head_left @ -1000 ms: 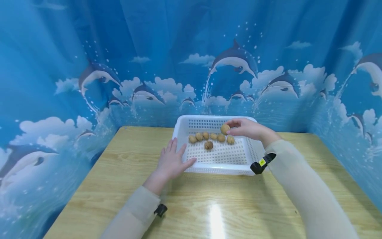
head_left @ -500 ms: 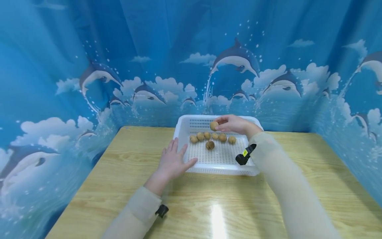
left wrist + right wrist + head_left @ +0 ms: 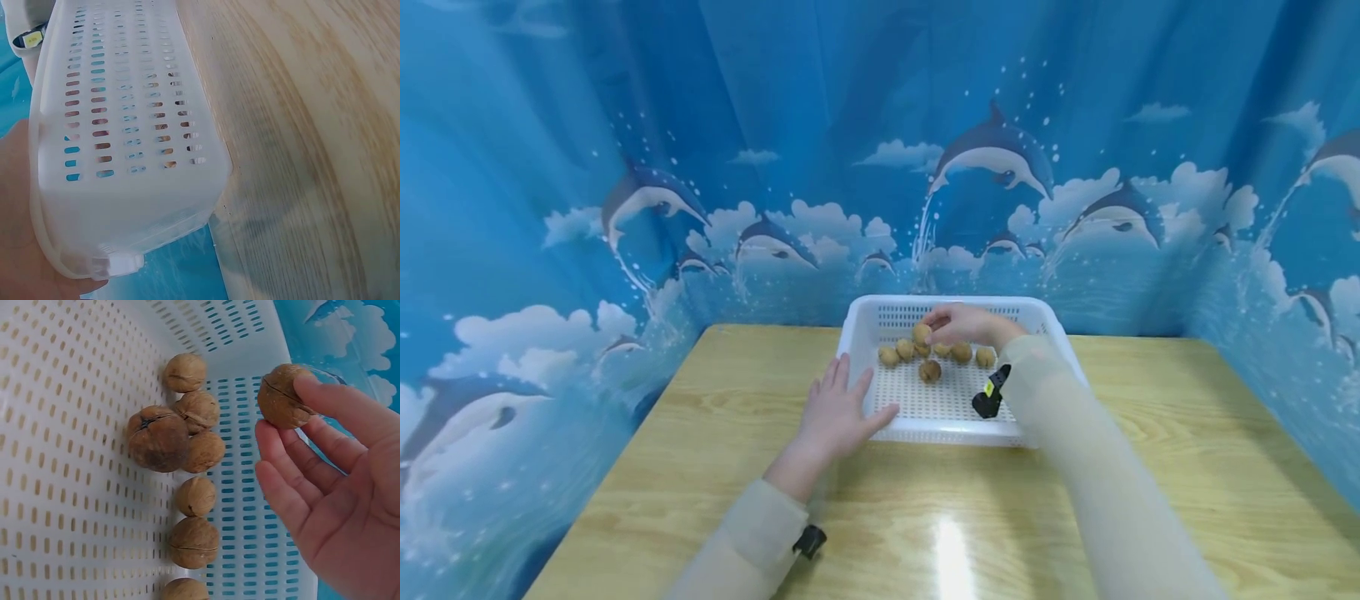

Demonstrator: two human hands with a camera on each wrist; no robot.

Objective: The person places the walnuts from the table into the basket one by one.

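Note:
A walnut [image 3: 284, 397] is pinched between the thumb and fingers of my right hand [image 3: 964, 323], held above the floor of a white plastic basket [image 3: 955, 432]. Below it, several walnuts lie in a rough row along the basket's far side, among them a pale walnut [image 3: 195, 497]. One darker walnut [image 3: 158, 438] sits in front of that row, toward me. My left hand [image 3: 835, 412] rests with spread, straight fingers at the basket's near left corner; in the left wrist view part of this hand [image 3: 15, 219] shows against the rim.
The basket stands at the back of a wooden table [image 3: 760, 367], its slotted side wall [image 3: 125, 112] close to the left wrist camera. Behind the table hangs a blue curtain [image 3: 820, 100] printed with dolphins. A black wrist camera [image 3: 988, 398] hangs from the right sleeve over the basket.
My right hand has moved left and lower over the basket, carrying the walnut from the right side to above the row's left part. The left hand stays at the basket's corner.

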